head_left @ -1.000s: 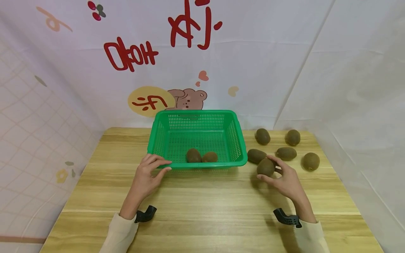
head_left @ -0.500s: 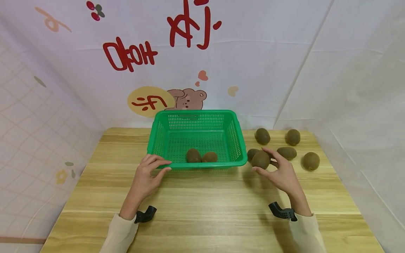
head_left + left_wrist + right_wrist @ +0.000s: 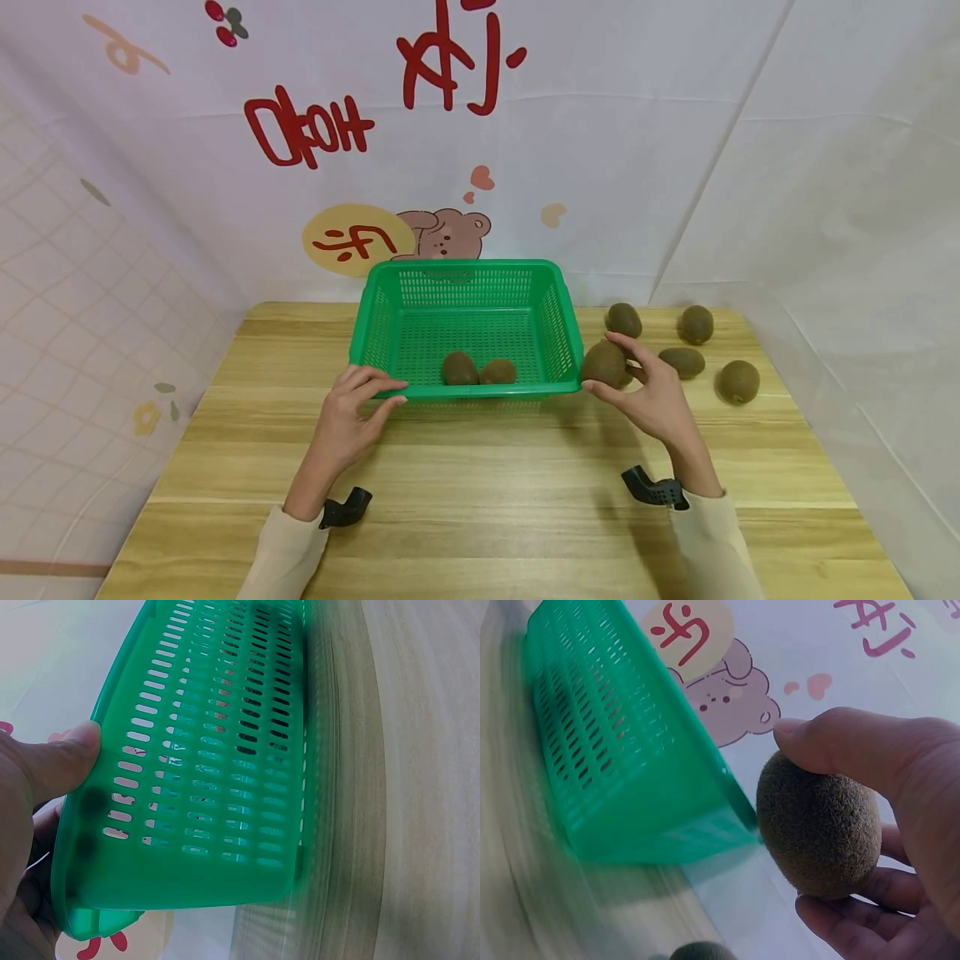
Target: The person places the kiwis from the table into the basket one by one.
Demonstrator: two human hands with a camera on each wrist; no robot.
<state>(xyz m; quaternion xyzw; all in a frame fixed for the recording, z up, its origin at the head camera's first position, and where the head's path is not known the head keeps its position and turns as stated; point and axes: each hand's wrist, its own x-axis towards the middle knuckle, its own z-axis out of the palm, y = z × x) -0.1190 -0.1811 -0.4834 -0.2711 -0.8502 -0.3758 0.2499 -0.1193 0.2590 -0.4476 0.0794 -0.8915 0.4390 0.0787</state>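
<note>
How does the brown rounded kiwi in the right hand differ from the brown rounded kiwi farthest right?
The held brown kiwi is in the right hand, off the wooden table; the rightmost kiwi rests on it. The held kiwi is beside the green plastic basket; the rightmost kiwi lies farther off. Both are rounded.

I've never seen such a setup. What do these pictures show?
No robot here, just a person working bare-handed. The widest picture is taken from the head, looking forward and down; one close-up is from the left wrist, the other from the right. On the table stands a basket with two kiwis inside. The left hand pinches its near rim by the left corner. The right hand holds another kiwi beside the basket; more kiwis lie on the table farther right.
</note>
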